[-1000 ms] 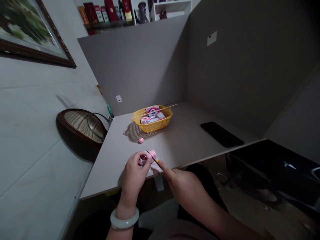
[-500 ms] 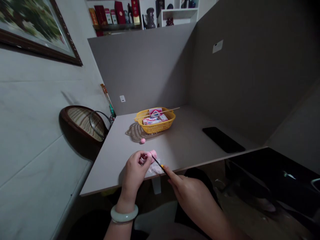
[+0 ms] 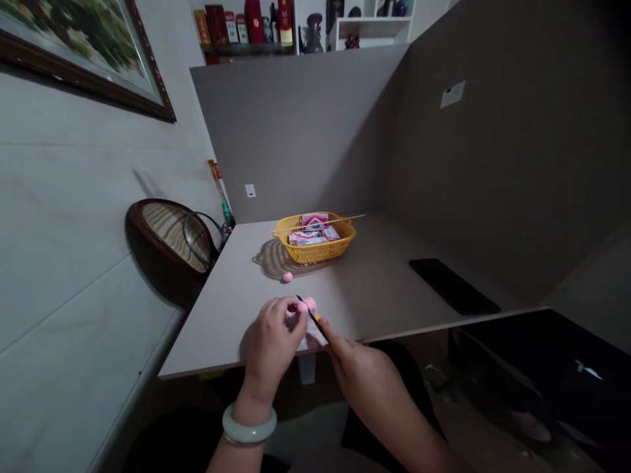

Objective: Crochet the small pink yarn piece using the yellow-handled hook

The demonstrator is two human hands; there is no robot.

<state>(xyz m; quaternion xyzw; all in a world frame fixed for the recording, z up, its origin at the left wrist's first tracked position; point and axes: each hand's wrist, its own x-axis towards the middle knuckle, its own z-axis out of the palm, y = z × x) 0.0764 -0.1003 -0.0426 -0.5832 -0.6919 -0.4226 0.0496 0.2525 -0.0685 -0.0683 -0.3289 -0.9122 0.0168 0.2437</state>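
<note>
Pinching a slender black tool [image 3: 311,317] between thumb and fingers, the right hand [image 3: 367,374] holds its dark tip against the top of a pink clay lump [image 3: 309,305], with a yellow section of the shaft just above the fingertips. Set against the view half a second earlier, the change is small: the tool's tip sits slightly differently on the lump, while both hands have kept nearly the same pose and the whole scene has shifted in the frame as the head moved.

The left hand [image 3: 270,348], with a pale jade bangle [image 3: 249,427] on its wrist, is curled closed around the lump, so only the pink top shows above the fingers. The rest of the lump is hidden inside the grip. A crumpled white tissue [image 3: 315,338] lies just beneath the hands near the desk's front edge; whether either hand is holding it, I cannot tell.

Farther up the desk [image 3: 221,328], a small pink ball [image 3: 287,277] sits near a yellow plastic basket [image 3: 315,255], which holds pink-and-white boxes [image 3: 308,238] and has a wooden skewer [image 3: 340,220] lying across its top. A black phone [image 3: 453,286] lies flat toward the right of the frame. At the left, a round dark-rimmed woven tray [image 3: 162,236] leans by the desk, below a framed painting [image 3: 79,46] in the upper left of the frame.
</note>
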